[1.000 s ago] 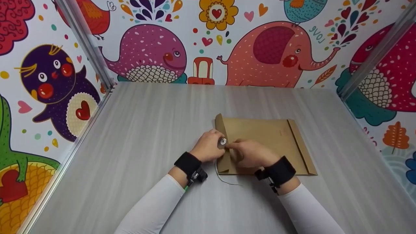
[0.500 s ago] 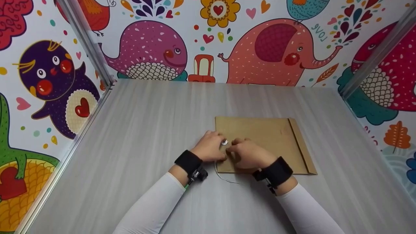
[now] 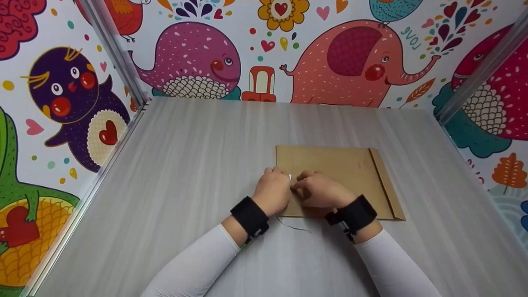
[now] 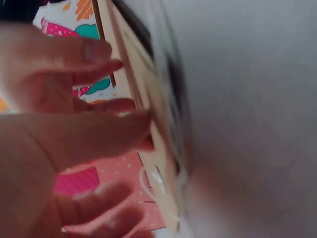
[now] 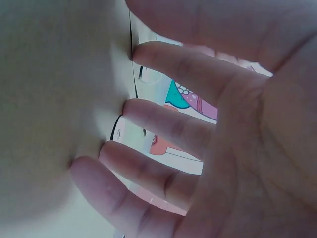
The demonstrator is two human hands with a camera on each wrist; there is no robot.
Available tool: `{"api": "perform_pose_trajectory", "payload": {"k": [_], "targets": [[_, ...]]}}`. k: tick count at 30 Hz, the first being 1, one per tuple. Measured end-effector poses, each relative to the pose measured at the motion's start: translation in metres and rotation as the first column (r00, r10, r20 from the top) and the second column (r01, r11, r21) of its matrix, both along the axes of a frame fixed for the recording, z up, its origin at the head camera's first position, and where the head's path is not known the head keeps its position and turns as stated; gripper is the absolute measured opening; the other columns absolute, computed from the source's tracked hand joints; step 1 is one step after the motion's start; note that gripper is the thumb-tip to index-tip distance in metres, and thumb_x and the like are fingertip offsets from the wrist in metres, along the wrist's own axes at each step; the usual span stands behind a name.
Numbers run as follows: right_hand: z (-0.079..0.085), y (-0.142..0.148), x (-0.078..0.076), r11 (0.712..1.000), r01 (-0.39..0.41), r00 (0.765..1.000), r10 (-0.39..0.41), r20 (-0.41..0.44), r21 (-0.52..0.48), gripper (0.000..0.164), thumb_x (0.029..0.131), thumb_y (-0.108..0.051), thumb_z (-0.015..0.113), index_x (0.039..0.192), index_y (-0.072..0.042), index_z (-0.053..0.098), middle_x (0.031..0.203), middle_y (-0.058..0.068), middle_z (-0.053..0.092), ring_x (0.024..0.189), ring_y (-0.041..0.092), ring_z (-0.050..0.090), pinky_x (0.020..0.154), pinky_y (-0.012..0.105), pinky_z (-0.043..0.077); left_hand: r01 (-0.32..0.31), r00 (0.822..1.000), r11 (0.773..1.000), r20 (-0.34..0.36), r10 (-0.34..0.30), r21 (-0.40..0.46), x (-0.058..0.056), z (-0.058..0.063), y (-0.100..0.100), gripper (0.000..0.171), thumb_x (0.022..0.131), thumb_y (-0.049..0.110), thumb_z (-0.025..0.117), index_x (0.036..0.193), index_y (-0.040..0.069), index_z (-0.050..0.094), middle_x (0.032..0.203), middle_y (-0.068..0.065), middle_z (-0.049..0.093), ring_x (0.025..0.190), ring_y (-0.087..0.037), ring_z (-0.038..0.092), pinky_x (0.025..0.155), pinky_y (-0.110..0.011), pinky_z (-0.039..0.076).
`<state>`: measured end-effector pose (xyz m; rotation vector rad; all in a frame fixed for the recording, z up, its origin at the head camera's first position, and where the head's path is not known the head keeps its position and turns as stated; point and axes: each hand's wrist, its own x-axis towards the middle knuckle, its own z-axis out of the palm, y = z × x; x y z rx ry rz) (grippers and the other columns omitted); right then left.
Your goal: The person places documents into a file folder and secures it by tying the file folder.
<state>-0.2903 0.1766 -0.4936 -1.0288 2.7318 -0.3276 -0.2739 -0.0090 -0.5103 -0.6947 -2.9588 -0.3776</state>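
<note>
A brown kraft envelope [image 3: 330,161] lies flat with its left end under both hands. At that end sits a white closure button [image 3: 290,177], also visible in the left wrist view as a pale disc [image 4: 159,179] with a string loop beside it. My left hand [image 3: 272,192] is over the envelope's left edge; its thumb [image 4: 99,134] touches the paper and its other fingers extend loosely. My right hand [image 3: 326,190] rests fingertips on the envelope just right of the button, fingers [image 5: 163,119] extended and spread. A thin white string [image 3: 295,227] trails from the envelope's lower left corner.
The envelope lies on a pale wood-grain tabletop [image 3: 198,156]. Printed cartoon panels [image 3: 198,62] stand behind and at both sides, with metal posts [image 3: 111,49] at the corners. A folded strip [image 3: 385,181] runs along the envelope's right end.
The envelope's raised left flap has folded down flat. My left hand has turned and shifted slightly right over that edge, covering more of it. My right hand stays close to the button.
</note>
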Motion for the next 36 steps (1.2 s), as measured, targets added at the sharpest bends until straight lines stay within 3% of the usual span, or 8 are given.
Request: {"api": "perform_pose_trajectory", "payload": {"k": [3, 7, 11, 17, 20, 23, 29, 36], "targets": [[0.0, 0.002, -0.002, 1.0, -0.013, 1.0, 0.013, 0.002, -0.013, 0.038, 0.08, -0.002, 0.077, 0.118, -0.006, 0.08, 0.124, 0.017, 0.071, 0.109, 0.036, 0.068, 0.098, 0.053, 0.056, 0.122, 0.989, 0.989, -0.068, -0.128, -0.082, 0.007, -0.003, 0.001, 0.005, 0.092, 0.009, 0.073, 0.094, 0.007, 0.077, 0.094, -0.008, 0.075, 0.089, -0.028, 0.07, 0.078, -0.036, 0.061], [0.004, 0.005, -0.006, 1.0, 0.019, 0.999, -0.019, 0.043, -0.01, 0.024, 0.083, -0.002, 0.076, 0.106, -0.005, 0.081, 0.106, 0.011, 0.074, 0.09, 0.024, 0.067, 0.085, 0.045, 0.059, 0.244, 0.956, 0.96, -0.132, -0.262, -0.14, 0.018, -0.008, 0.001, 0.014, 0.094, 0.005, 0.069, 0.084, 0.008, 0.077, 0.089, -0.006, 0.076, 0.086, -0.023, 0.073, 0.076, -0.034, 0.062], [0.006, 0.008, -0.009, 0.987, 0.151, 0.985, -0.145, 0.092, -0.058, 0.015, 0.085, -0.001, 0.076, 0.099, -0.004, 0.079, 0.091, 0.007, 0.076, 0.08, 0.018, 0.066, 0.077, 0.04, 0.06, 0.325, 0.916, 0.932, -0.192, -0.352, -0.162, 0.03, -0.013, 0.003, 0.017, 0.091, 0.002, 0.069, 0.078, 0.011, 0.077, 0.084, -0.003, 0.073, 0.082, -0.019, 0.07, 0.073, -0.031, 0.06], [-0.013, 0.0, -0.009, 0.934, 0.269, 0.961, -0.275, 0.006, -0.237, 0.007, 0.086, -0.006, 0.079, 0.092, -0.006, 0.076, 0.081, 0.007, 0.077, 0.074, 0.019, 0.069, 0.069, 0.038, 0.058, 0.39, 0.853, 0.88, -0.253, -0.456, -0.27, 0.045, -0.014, 0.01, 0.023, 0.087, 0.004, 0.071, 0.07, 0.019, 0.076, 0.071, 0.004, 0.067, 0.075, -0.014, 0.061, 0.072, -0.026, 0.044], [-0.022, -0.005, -0.009, 0.919, 0.295, 0.944, -0.322, -0.067, -0.263, 0.005, 0.087, -0.004, 0.076, 0.083, -0.007, 0.075, 0.077, 0.006, 0.074, 0.071, 0.02, 0.067, 0.067, 0.039, 0.057, 0.392, 0.854, 0.873, -0.237, -0.463, -0.291, 0.051, -0.009, 0.013, 0.021, 0.087, 0.005, 0.073, 0.071, 0.019, 0.076, 0.074, 0.004, 0.067, 0.076, -0.013, 0.058, 0.071, -0.024, 0.038], [-0.025, -0.005, -0.011, 0.888, 0.357, 0.917, -0.392, -0.072, -0.289, 0.01, 0.088, -0.002, 0.072, 0.08, -0.008, 0.073, 0.077, 0.006, 0.072, 0.072, 0.022, 0.065, 0.069, 0.04, 0.056, 0.378, 0.858, 0.871, -0.237, -0.457, -0.313, 0.052, -0.007, 0.014, 0.016, 0.09, 0.006, 0.072, 0.079, 0.016, 0.077, 0.082, 0.002, 0.069, 0.081, -0.014, 0.06, 0.074, -0.024, 0.041], [-0.024, 0.006, -0.021, 0.759, 0.548, 0.824, -0.563, 0.068, -0.351, 0.011, 0.096, -0.006, 0.063, 0.086, -0.004, 0.068, 0.08, 0.009, 0.068, 0.068, 0.019, 0.061, 0.063, 0.032, 0.05, 0.34, 0.862, 0.862, -0.241, -0.445, -0.376, 0.054, -0.007, 0.015, 0.012, 0.096, 0.01, 0.067, 0.099, 0.011, 0.078, 0.094, 0.0, 0.07, 0.087, -0.013, 0.063, 0.077, -0.025, 0.05], [-0.017, 0.042, -0.036, 0.643, 0.623, 0.731, -0.681, 0.04, -0.444, 0.015, 0.096, -0.008, 0.059, 0.092, 0.001, 0.07, 0.085, 0.014, 0.068, 0.077, 0.029, 0.062, 0.069, 0.034, 0.047, 0.362, 0.9, 0.872, -0.12, -0.419, -0.33, 0.052, -0.006, 0.016, 0.012, 0.094, 0.021, 0.07, 0.089, 0.012, 0.078, 0.088, 0.002, 0.069, 0.091, -0.013, 0.062, 0.083, -0.027, 0.049]]}}
